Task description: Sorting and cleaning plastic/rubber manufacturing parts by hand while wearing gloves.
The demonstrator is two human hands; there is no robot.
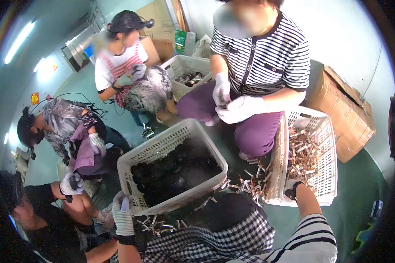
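**Both hands at baskets, metal pcs L & R**

L hand point(123, 213): lower left of ctr, striped white glove, fingers pointing up, by the lower-left corner of the mid basket point(186, 204). Can't tell if it touches the rim. Fingers bunched; can't tell if anything's in the grip.

R hand point(292, 189): lower right, gloved, at the near end of the R basket point(329, 173), fingers down by the pcs. Fingertips hidden, so can't tell if wide, narrow or holding.

Metal pcs point(305, 151): small, silvery/coppery, heaped in R basket, right of frame. Loose pcs point(250, 186) on the floor point(360, 179) btwn the two baskets; more strays point(156, 225) below mid basket, near L hand. Mid basket (white plastic, slotted walls, tilted in frame) has a dark pile point(175, 171); indiv. items too dark to make out.

Own lap: b/w checked cloth point(206, 241), bottom ctr.

Others: person in striped top point(261, 52) up top, gloved hands close together; person in pink checked apron point(129, 72) upper left, also gloved; two more ppl down the L side, one in a black top point(46, 215).

Bkgd: back basket point(173, 70) w/ pcs, top ctr; brown carton point(340, 118) upper right, beside R basket.
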